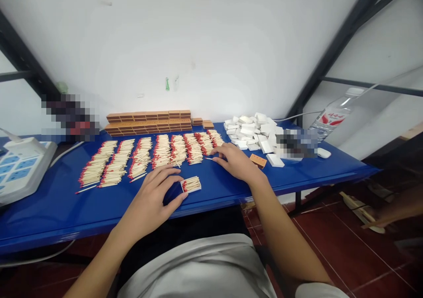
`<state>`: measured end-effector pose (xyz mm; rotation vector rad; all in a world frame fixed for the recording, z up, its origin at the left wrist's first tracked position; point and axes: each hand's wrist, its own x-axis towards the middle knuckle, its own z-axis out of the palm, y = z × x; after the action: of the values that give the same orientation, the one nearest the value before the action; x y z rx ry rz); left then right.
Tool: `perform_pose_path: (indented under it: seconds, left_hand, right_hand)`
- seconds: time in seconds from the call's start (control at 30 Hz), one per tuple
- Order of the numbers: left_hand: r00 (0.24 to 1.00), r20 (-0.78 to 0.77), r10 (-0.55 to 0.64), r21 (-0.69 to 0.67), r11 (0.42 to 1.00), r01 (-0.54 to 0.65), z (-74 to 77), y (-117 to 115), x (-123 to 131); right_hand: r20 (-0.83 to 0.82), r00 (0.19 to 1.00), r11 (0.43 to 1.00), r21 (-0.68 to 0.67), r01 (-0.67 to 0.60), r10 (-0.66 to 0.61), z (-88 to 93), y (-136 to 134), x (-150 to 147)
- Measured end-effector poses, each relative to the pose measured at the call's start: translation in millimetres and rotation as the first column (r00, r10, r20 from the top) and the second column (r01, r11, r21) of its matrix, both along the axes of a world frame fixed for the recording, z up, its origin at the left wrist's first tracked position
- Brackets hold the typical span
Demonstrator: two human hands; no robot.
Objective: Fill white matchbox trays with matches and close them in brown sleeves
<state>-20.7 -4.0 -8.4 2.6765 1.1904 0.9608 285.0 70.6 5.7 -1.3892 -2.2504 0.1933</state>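
Shirt point(198, 267) | tray point(199, 188): long axis sideways, match heads point(185, 185) left | grips: left hand point(157, 191) spread, right hand point(236, 162) unclear

1 clear bottle point(332, 116), 1 power strip point(24, 173)

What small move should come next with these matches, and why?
Probably bring the single match at the right hand's fingertips to the small white tray: it already holds matches, and the left hand is at its edge, seemingly placed to steady it.

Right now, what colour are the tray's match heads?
The match heads are red, in the head view.
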Motion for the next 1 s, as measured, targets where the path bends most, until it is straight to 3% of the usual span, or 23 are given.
perform_pose_path:
  seconds: [0.37,0.7,0.83,1.0]
  left_hand:
    - [1.000,-0.006,-0.001,0.006,1.000,0.001,-0.3,0,-1]
    - [1.000,0.002,0.000,-0.006,1.000,0.000,1.3,-1,0]
    - [1.000,0.009,0.002,-0.011,1.000,-0.002,1.7,-1,0]
    - [1.000,-0.007,-0.002,-0.001,1.000,0.002,0.8,-1,0]
  right_hand:
    - [-0.093,0.993,0.996,-0.043,-0.077,0.073,5.6,-3,-4]
    - [-0.094,0.994,0.993,-0.103,-0.058,0.049,4.3,-4,-3]
    - [-0.111,0.990,0.990,-0.100,-0.095,0.084,17.2,-19,-15]
    - [-0.090,0.967,0.963,-0.106,-0.248,0.239,30.3,-47,-40]
